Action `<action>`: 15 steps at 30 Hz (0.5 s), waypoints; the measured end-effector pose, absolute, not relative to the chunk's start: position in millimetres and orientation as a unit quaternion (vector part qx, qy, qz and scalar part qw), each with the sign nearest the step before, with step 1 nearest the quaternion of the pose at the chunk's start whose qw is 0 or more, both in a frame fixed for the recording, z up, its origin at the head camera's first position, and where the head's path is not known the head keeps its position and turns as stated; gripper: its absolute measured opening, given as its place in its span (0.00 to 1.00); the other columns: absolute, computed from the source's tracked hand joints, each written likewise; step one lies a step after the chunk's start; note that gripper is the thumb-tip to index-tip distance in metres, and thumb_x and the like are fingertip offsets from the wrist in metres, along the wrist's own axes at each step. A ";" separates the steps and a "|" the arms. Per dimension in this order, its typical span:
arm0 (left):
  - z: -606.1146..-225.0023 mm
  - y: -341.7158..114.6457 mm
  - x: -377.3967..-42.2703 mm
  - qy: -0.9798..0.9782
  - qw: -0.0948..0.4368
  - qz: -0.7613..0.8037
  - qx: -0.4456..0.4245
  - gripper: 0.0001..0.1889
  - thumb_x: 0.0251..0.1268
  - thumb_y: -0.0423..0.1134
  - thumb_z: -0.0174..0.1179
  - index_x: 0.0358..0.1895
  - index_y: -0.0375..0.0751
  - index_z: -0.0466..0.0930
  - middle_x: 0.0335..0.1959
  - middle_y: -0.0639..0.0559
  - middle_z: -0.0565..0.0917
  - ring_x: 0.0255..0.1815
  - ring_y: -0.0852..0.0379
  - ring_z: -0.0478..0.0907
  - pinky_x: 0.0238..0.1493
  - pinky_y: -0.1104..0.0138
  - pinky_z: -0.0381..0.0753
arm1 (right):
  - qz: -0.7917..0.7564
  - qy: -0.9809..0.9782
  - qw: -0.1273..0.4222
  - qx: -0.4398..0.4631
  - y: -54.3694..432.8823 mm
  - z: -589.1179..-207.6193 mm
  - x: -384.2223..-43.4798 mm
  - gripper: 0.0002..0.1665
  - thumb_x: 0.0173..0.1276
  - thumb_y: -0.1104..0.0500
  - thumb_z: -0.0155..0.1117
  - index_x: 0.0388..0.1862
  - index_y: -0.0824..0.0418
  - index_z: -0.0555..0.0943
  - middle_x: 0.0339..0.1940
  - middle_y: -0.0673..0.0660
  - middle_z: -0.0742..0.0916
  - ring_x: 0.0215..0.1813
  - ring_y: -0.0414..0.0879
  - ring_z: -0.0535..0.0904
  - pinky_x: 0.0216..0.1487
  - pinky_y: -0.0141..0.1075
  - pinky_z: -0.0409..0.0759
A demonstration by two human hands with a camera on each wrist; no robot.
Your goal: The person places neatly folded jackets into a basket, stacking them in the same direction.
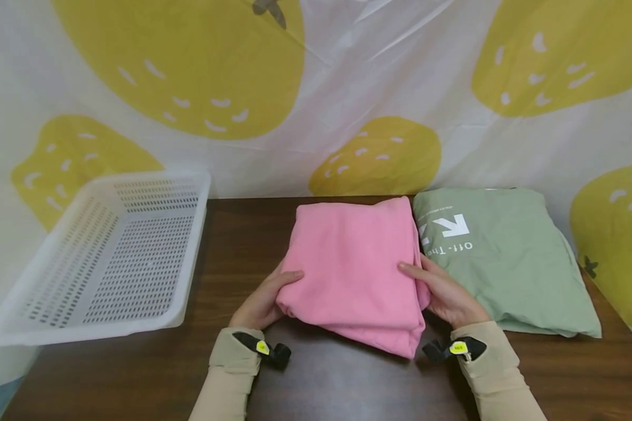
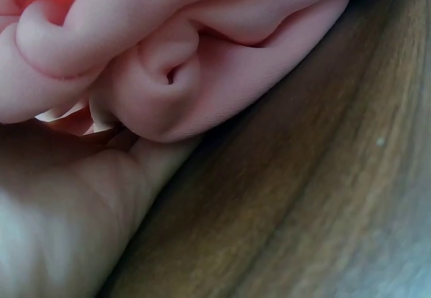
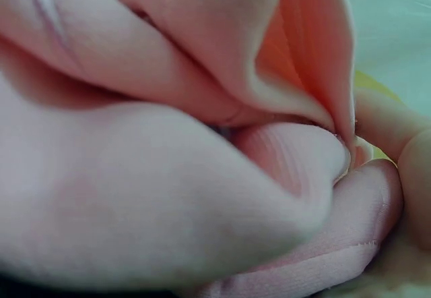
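A pink garment, folded into a thick square, lies between my two hands over the dark wooden table. My left hand grips its left edge, thumb on top and fingers hidden underneath. At the right edge my right hand holds the stack the same way, its thumb pressing the upper layer. The left wrist view shows rolled folds of the pink cloth resting over the left hand. Close up in the right wrist view, layered folds bulge beside the right hand.
A white perforated plastic basket stands at the left of the table. To the right, partly behind the right hand, lies a folded green garment with white lettering. A curtain with yellow fruit prints hangs behind the table.
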State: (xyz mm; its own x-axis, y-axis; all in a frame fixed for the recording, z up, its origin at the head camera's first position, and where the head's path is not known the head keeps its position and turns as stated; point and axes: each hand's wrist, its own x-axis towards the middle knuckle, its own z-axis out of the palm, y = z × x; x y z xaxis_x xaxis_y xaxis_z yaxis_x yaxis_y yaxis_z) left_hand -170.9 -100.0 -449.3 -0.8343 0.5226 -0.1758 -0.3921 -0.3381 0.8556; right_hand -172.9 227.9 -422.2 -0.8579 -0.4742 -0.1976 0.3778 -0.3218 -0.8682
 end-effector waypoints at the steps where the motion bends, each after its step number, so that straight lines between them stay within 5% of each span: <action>1: -449.2 -100.1 -170.9 0.502 0.280 0.815 0.064 0.33 0.59 0.45 0.55 0.66 0.70 0.50 0.60 0.42 0.56 0.44 0.47 0.67 0.32 0.63 0.73 | -0.811 0.521 0.263 -0.046 227.4 -421.7 -173.1 0.30 0.70 0.61 0.46 0.66 0.57 0.48 0.51 0.59 0.74 0.52 0.51 0.74 0.50 0.49 0.71; 15: -447.1 -101.9 -169.0 0.512 0.287 0.806 0.075 0.33 0.60 0.46 0.53 0.66 0.70 0.48 0.57 0.39 0.58 0.37 0.49 0.71 0.25 0.64 0.72 | -0.813 0.516 0.263 -0.060 227.3 -423.9 -172.4 0.29 0.70 0.64 0.45 0.66 0.57 0.49 0.51 0.60 0.74 0.51 0.52 0.74 0.49 0.49 0.72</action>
